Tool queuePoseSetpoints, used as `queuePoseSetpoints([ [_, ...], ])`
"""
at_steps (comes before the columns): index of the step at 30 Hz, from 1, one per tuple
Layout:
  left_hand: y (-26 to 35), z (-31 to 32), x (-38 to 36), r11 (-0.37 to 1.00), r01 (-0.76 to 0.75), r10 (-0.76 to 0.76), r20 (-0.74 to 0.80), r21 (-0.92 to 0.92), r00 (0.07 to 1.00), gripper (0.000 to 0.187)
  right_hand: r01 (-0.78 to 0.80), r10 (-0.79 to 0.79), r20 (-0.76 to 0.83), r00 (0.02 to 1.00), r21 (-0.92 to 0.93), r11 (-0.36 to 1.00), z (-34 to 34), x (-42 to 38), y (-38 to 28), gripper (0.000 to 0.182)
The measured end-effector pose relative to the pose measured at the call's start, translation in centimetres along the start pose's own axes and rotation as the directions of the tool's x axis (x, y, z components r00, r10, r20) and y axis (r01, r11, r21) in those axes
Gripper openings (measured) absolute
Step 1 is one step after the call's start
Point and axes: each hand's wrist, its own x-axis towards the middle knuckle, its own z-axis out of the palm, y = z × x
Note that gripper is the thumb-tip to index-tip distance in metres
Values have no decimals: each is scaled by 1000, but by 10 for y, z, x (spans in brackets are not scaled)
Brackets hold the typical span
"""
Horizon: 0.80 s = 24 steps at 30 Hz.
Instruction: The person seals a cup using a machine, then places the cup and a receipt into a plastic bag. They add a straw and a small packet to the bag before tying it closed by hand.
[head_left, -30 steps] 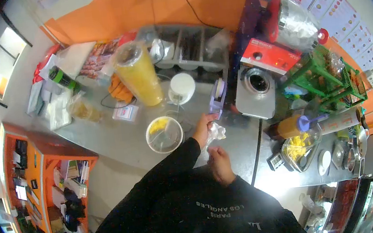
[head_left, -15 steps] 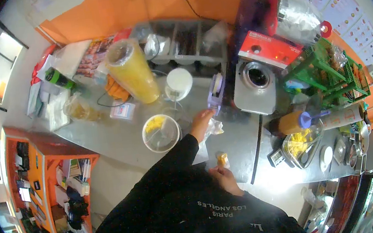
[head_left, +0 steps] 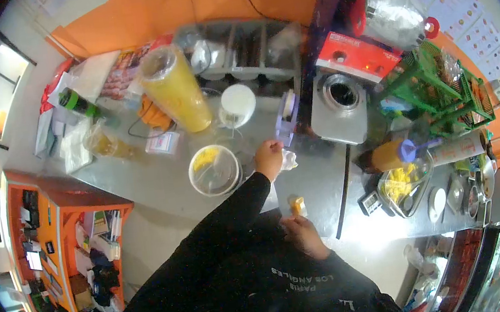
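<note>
My left hand (head_left: 269, 159) is closed in a pinch at the near end of a lilac tape dispenser (head_left: 286, 117); what lies between the fingertips is too small to make out. Crumpled white plastic (head_left: 288, 160) is just right of it. Lower down, my right hand (head_left: 305, 238) has its fingers closed at the bottom of a small packet with yellow contents (head_left: 297, 205). A white sheet (head_left: 270, 200) lies between the hands. Left of them stands a round tub (head_left: 215, 170) with yellow pieces and clear plastic inside.
Behind are a large yellow film roll (head_left: 177, 93), a white round lid (head_left: 238, 104) and a grey divided bin (head_left: 240, 54). To the right are a steel scale (head_left: 338, 123), a timer (head_left: 370, 203), a glass dish of yellow pieces (head_left: 395, 194) and green baskets (head_left: 428, 81).
The whole view has shifted slightly upward. My left hand has shifted slightly left at the dispenser's end. My right hand stays beside the yellow packet, its back turned a little more into view.
</note>
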Motion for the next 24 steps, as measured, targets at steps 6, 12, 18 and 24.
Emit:
queuePoseSetpoints([
  [6,137,-122,-119,901,-271,230,-157,-340,960,9,494,-418,277,865,-332,803,-38,-25,-21,14],
  [12,98,-188,-198,874,-135,-45,-356,-466,934,15,715,-628,543,557,-699,29,-14,-18,-60,47],
  [18,86,-206,-218,802,-21,-281,-407,-597,869,17,676,-394,768,505,-635,-372,3,48,-59,38],
  [24,59,-256,-235,696,-118,-338,-468,-708,817,20,790,-214,762,612,-574,215,50,17,-132,41],
])
